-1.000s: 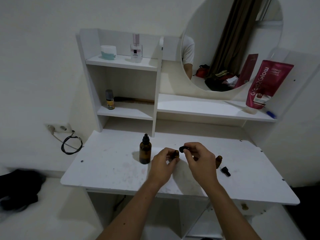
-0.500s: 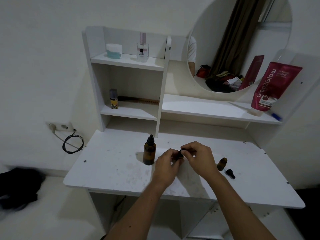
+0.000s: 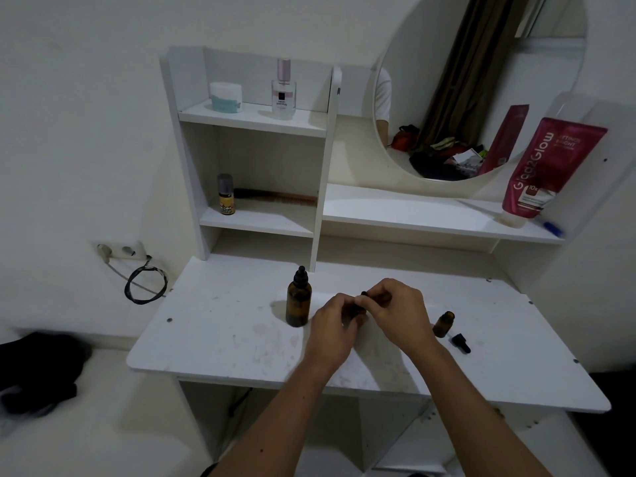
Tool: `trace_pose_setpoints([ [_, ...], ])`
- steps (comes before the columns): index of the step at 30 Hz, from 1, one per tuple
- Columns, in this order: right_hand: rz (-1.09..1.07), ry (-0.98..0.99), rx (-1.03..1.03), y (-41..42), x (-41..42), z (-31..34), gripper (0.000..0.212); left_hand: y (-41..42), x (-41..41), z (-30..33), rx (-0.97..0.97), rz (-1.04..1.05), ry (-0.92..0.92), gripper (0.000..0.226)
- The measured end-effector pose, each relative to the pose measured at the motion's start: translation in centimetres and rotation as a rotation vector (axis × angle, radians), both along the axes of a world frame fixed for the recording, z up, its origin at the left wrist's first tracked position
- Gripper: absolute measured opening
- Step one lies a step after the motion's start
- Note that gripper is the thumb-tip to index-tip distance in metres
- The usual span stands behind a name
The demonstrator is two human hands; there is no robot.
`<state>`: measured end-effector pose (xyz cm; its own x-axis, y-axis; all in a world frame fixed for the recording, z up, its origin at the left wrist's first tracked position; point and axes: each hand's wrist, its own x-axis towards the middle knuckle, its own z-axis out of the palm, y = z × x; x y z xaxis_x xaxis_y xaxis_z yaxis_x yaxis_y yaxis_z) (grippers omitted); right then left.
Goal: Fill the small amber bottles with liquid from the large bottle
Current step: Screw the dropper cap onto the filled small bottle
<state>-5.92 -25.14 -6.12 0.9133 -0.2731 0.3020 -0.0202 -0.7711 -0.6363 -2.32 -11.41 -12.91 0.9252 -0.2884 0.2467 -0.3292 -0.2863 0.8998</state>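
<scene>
At the lower centre of the frame I am pinching a small amber bottle (image 3: 354, 309) in my left hand (image 3: 332, 330), fingers closed round it, while my right hand (image 3: 399, 313) is closed on its black dropper cap (image 3: 364, 294). It is probably light, slick glass, so I am judging the body the best hold. The large bottle (image 3: 298, 297) is standing capped just left; another small bottle (image 3: 444, 324) and loose cap (image 3: 461, 343) are sitting right, crowding nothing.
</scene>
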Motion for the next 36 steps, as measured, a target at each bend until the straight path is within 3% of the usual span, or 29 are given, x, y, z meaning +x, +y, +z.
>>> trace_pose_setpoints([
  [6, 0.099, 0.014, -0.008, -0.25, -0.42, -0.02, 0.034, -0.04, -0.06, 0.3, 0.005, 0.014, 0.003, 0.018],
  [10, 0.097, 0.007, -0.098, 0.12, -0.28, 0.05, 0.025, 0.04, -0.07, 0.29, 0.012, 0.011, -0.008, 0.018],
  [12, 0.056, 0.004, -0.129, 0.12, -0.27, 0.28, 0.031, 0.03, -0.09, 0.24, 0.013, 0.007, -0.01, 0.017],
  [20, 0.078, 0.008, -0.113, 0.08, -0.36, 0.55, 0.027, 0.07, -0.28, 0.63, 0.002, 0.01, 0.0, 0.018],
  [24, 0.007, 0.042, -0.128, -0.09, -0.5, 0.58, 0.039, 0.03, -0.34, 0.53, 0.0, 0.017, 0.007, 0.015],
  [28, 0.113, 0.054, -0.11, 0.14, -0.46, 0.37, 0.035, 0.01, -0.3, 0.63, 0.003, 0.013, -0.002, 0.018],
  [31, 0.038, 0.073, -0.167, 0.34, -0.26, 0.35, 0.029, 0.16, -0.42, 0.72, 0.019, 0.016, -0.002, 0.017],
  [34, -0.008, 0.08, -0.162, 0.34, -0.25, 0.22, 0.042, 0.16, -0.48, 0.84, 0.013, 0.019, 0.001, 0.015],
  [36, 0.038, 0.08, -0.118, 0.25, -0.29, 0.06, 0.04, 0.1, -0.41, 0.88, 0.02, 0.023, 0.008, 0.017],
])
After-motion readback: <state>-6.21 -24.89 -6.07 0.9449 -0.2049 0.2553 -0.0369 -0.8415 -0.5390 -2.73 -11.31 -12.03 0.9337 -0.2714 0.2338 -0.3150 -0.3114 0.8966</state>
